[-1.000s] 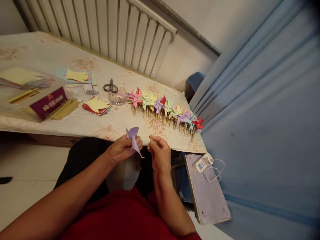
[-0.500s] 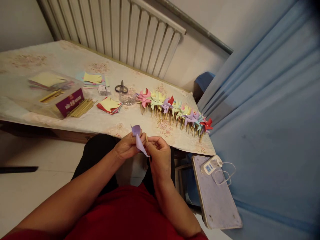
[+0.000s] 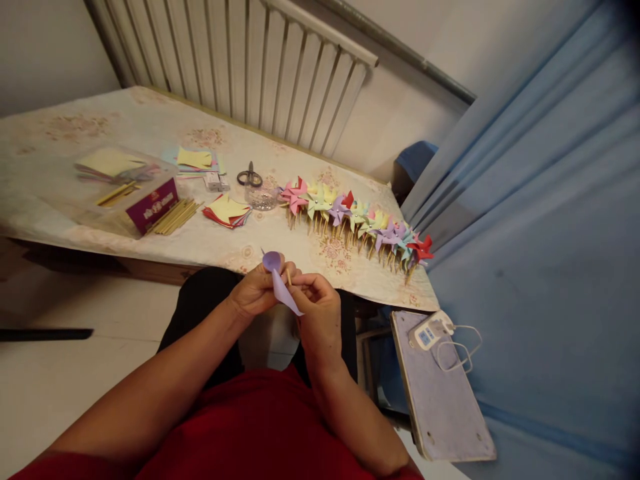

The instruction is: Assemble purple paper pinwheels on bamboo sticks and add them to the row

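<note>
My left hand (image 3: 255,293) is closed on a purple paper pinwheel (image 3: 278,279), held just below the table's near edge. My right hand (image 3: 317,308) pinches a thin wooden stick (image 3: 289,276) whose tip touches the back of the purple paper. The two hands meet above my lap. A row of several finished pinwheels (image 3: 357,217) in pink, yellow, purple, green and red lies on the table (image 3: 150,127) beyond my hands.
On the table are scissors (image 3: 249,177), a small clear dish (image 3: 260,198), stacks of coloured paper squares (image 3: 226,209), a bundle of wooden sticks (image 3: 175,215) and a clear box with a maroon label (image 3: 151,205). A radiator stands behind; a blue curtain and a stool with a small white device (image 3: 431,331) are to the right.
My hands have come together, and the stick in my right hand now touches the purple pinwheel. The view has shifted slightly to the left.
</note>
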Tool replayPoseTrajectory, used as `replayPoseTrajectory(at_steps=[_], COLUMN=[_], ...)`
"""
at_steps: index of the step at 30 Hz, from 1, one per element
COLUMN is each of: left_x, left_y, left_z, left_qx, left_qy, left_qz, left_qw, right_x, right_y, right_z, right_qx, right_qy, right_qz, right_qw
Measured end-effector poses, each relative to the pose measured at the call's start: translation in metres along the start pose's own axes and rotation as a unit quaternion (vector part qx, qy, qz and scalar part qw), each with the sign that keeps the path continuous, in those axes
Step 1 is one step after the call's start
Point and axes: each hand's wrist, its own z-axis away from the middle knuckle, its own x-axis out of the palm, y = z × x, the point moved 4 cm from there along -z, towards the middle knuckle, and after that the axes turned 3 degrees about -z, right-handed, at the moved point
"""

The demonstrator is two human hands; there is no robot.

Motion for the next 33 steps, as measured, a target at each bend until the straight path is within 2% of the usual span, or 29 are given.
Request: replayPoseTrajectory(at_steps=[13, 33], left_x=[0.0008, -0.0016], left_y=[-0.0001, -0.0013], left_z=[-0.0002, 0.0003], left_qx=[-0.002, -0.011], left_qy=[-0.018, -0.012], left_qz=[-0.002, -0.009], left_qw=[1.000, 1.000], right_x=[0.0010, 0.0025], right_y=[-0.0001, -0.0004], right_z=[0.0016, 0.0026], right_qx=[0.005, 0.010], right_qy=[-0.001, 0.004], right_qz=[0.006, 0.004], right_qw=[1.000, 1.000])
